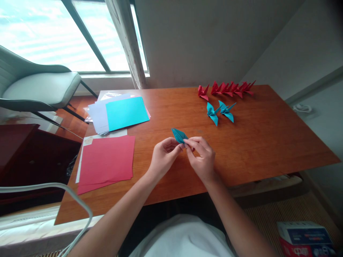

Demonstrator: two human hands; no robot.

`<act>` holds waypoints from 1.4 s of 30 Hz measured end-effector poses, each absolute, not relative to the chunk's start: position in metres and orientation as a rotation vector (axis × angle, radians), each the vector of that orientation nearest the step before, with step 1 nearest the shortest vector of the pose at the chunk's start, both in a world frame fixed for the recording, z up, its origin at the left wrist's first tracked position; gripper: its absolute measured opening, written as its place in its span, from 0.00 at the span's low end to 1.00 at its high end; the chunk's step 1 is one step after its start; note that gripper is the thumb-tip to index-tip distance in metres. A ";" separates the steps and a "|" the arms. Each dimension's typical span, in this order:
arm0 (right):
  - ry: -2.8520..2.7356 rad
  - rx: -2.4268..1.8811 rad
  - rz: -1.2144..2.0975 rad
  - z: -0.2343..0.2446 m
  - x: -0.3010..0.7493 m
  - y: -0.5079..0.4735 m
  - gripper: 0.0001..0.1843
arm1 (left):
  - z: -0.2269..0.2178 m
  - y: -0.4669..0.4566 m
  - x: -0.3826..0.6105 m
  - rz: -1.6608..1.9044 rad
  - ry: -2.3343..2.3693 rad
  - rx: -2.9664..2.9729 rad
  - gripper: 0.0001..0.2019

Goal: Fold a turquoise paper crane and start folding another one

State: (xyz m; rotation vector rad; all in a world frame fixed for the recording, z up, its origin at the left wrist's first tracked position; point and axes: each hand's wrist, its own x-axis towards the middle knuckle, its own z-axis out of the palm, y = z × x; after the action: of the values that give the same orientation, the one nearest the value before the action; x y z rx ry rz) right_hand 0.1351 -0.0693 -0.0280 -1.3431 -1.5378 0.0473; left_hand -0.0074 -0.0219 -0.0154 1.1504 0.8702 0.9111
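A partly folded piece of blue origami paper is held above the table's near middle, its pointed end angled up and left. My left hand pinches its lower edge between thumb and fingers. From the other side, my right hand grips the lower right corner, and the fingertips of both hands meet there. Two finished blue paper cranes stand farther back to the right. Behind them runs a row of several red paper cranes.
Red paper sheets lie at the table's left. Beyond them is a stack topped with blue paper, over pale sheets. A grey chair stands by the window. A white curved tube crosses the lower left, and a printed box sits lower right.
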 end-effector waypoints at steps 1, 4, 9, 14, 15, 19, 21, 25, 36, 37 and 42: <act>-1.547 -1.340 0.045 -0.028 0.135 -0.069 0.12 | -0.016 -0.022 -0.007 0.915 0.871 1.153 0.14; -1.564 -1.336 0.082 -0.029 0.134 -0.069 0.13 | -0.015 -0.022 -0.008 0.918 0.874 1.161 0.14; -1.534 -1.344 0.227 -0.028 0.133 -0.070 0.11 | -0.011 -0.022 -0.009 0.916 0.898 1.181 0.15; -1.418 -1.303 0.476 -0.027 0.137 -0.068 0.09 | -0.009 -0.022 -0.010 0.904 0.900 1.212 0.17; -1.368 -1.284 0.563 -0.027 0.138 -0.067 0.08 | -0.010 -0.022 -0.010 0.901 0.898 1.223 0.16; -1.112 -1.139 1.002 -0.027 0.141 -0.065 0.07 | -0.011 -0.021 -0.011 0.891 0.895 1.278 0.17; -1.028 -1.087 1.144 -0.028 0.143 -0.065 0.09 | -0.011 -0.021 -0.012 0.879 0.893 1.307 0.17; -0.965 -1.102 1.211 -0.029 0.145 -0.065 0.11 | -0.010 -0.020 -0.015 0.850 0.881 1.349 0.17; -1.037 -1.250 0.997 -0.036 0.140 -0.064 0.12 | -0.011 -0.021 -0.015 0.840 0.926 1.481 0.16; -1.053 -1.268 0.971 -0.037 0.140 -0.064 0.12 | -0.012 -0.021 -0.014 0.844 0.934 1.488 0.15; -1.073 -1.336 0.880 -0.040 0.142 -0.065 0.11 | -0.017 -0.020 -0.013 0.854 0.938 1.490 0.13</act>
State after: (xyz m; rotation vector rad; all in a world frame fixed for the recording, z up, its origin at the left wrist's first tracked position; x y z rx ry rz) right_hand 0.1423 -0.0648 -0.0400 -1.3356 -1.0733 0.8797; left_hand -0.0131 -0.0197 -0.0174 1.4897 0.9377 0.8543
